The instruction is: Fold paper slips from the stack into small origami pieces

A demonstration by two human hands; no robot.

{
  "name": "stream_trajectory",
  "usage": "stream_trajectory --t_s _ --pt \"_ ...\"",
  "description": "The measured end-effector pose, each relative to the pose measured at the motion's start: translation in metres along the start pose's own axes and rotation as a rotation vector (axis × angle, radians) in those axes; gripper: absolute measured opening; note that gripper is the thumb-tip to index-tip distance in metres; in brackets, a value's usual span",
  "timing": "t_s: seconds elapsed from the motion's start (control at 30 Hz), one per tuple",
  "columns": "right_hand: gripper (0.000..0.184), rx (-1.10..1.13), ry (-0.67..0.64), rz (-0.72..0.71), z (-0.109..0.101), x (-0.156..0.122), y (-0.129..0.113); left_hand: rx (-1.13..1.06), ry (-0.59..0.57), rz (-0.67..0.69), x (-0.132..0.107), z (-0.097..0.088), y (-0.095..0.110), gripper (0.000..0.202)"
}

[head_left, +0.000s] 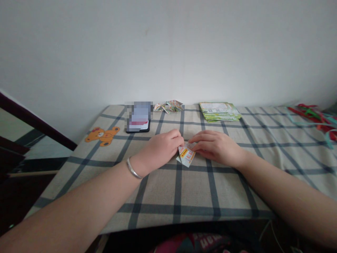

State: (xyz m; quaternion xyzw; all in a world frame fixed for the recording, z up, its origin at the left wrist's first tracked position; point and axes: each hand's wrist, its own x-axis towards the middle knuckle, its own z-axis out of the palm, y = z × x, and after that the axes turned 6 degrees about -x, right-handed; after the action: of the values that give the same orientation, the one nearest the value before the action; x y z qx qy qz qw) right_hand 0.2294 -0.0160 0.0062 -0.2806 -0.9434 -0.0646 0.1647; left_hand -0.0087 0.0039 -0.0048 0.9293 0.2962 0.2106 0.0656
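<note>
A small folded piece of printed paper, white with yellow and red print, lies on the checked tablecloth between my hands. My left hand, with a silver bangle at the wrist, is closed with its fingertips pinching the paper's upper left edge. From the right, my right hand rests its fingers on the paper's upper right part, pressing it against the cloth. The fingertips of both hands partly cover the paper's top.
Folded paper pieces lie by the wall beside a phone. A stack of green leaflets is at the back right. Tangled coloured ribbons lie far right. A bear figure is at left. The tablecloth's front edge is near me.
</note>
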Motion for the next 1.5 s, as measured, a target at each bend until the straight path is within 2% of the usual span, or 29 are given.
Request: stream_trajectory --t_s 0.1,0.3,0.6,0.77,0.9,1.07,1.27,1.5 --pt "0.021 -0.017 -0.024 -0.007 0.000 0.000 -0.002 0.056 -0.003 -0.032 0.000 -0.001 0.001 0.013" --pt "0.018 -0.019 -0.054 0.026 0.001 0.000 -0.005 -0.032 0.080 -0.030 0.003 0.004 -0.007 0.013" --pt "0.023 -0.123 -0.089 0.110 -0.002 0.000 -0.008 -0.090 -0.026 0.066 0.000 -0.004 -0.001 0.024" --pt "0.022 -0.129 -0.105 0.155 0.002 -0.001 -0.011 -0.073 -0.032 0.083 -0.001 -0.004 0.003 0.026" --pt "0.024 -0.091 -0.116 0.230 0.003 0.001 -0.014 -0.036 0.009 0.034 -0.001 -0.001 0.006 0.019" --pt "0.021 -0.034 -0.124 0.288 0.003 0.005 -0.013 -0.046 0.015 0.043 0.000 0.002 0.004 0.018" --pt "0.017 0.063 -0.103 0.305 0.004 0.008 -0.013 -0.023 0.033 0.019 0.000 0.005 0.001 0.015" --pt "0.016 0.026 -0.077 0.335 0.009 0.008 -0.012 -0.015 0.045 0.011 0.002 0.007 0.000 0.010"
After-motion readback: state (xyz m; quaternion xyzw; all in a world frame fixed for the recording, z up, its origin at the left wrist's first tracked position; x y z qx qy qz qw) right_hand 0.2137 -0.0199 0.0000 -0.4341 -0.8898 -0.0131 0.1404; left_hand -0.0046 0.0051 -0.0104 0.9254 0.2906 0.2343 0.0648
